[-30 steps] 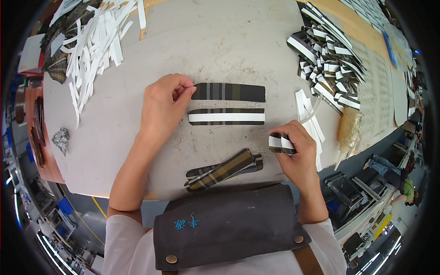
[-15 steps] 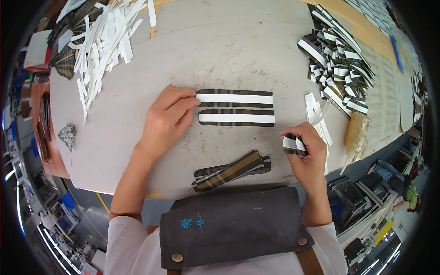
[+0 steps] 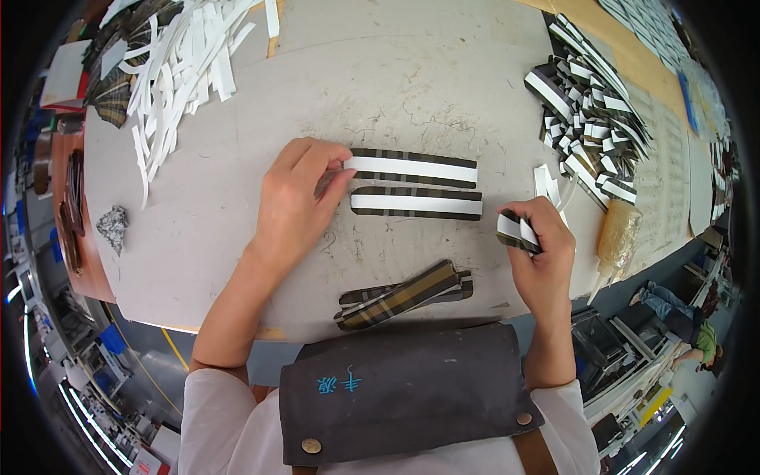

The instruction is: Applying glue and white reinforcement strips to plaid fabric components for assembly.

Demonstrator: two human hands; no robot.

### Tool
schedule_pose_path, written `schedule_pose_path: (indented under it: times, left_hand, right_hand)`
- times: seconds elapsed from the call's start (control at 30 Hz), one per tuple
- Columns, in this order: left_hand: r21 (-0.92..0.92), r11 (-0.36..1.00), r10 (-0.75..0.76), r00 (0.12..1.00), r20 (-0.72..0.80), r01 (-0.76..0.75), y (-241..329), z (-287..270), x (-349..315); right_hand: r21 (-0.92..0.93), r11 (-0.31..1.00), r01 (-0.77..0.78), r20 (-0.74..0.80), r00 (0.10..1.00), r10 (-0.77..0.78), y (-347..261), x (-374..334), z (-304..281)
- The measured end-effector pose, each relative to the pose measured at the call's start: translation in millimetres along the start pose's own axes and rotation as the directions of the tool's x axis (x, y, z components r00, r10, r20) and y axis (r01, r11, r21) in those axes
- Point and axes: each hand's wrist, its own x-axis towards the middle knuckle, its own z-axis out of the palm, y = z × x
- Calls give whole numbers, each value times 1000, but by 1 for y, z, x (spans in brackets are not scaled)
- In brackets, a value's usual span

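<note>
Two dark plaid fabric strips, each with a white band down its middle, lie one above the other at the table's centre. My left hand [image 3: 299, 194] pinches the left end of the upper strip [image 3: 419, 168] between thumb and fingers. Just below, the lower strip [image 3: 416, 203] lies flat and untouched. To the right, my right hand [image 3: 546, 241] is closed around a small bundle of plaid strips [image 3: 517, 229], whose white bands show; the rest of the bundle is hidden in the palm. Near the front edge rests a small pile of brown plaid strips [image 3: 404, 297].
White strips [image 3: 190, 71] are heaped at the far left, banded plaid pieces [image 3: 590, 111] at the far right. A glue bottle [image 3: 617, 237] with a thin nozzle lies right of my right hand. A crumpled grey scrap [image 3: 113, 228] sits at the left; a dark apron [image 3: 404, 396] covers my front.
My left thumb and fingers have come together on the upper strip's left end, and the strip now slants slightly. My right hand, still holding its bundle, has shifted a little to the right.
</note>
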Motion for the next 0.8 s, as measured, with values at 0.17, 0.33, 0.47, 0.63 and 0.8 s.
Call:
schedule_pose_path:
  times: [0.17, 0.33, 0.47, 0.63, 0.8]
  left_hand:
    - [54, 894, 445, 895, -12, -444, 3, 15, 2]
    - [131, 853, 482, 859, 171, -505, 12, 31, -8]
    - [217, 839, 469, 865, 177, -499, 15, 35, -13]
    - [236, 846, 442, 877, 190, -477, 17, 36, -14]
    - [256, 849, 418, 884, 208, -462, 20, 34, -15]
  right_hand:
    - [-178, 953, 247, 18, 969, -248, 2, 12, 17]
    - [-305, 851, 427, 183, 903, -387, 3, 20, 41]
    - [-341, 831, 439, 219, 897, -383, 3, 19, 43]
    - [-364, 817, 448, 212, 894, -395, 10, 17, 47]
    - [-427, 774, 468, 238, 883, -404, 11, 15, 47]
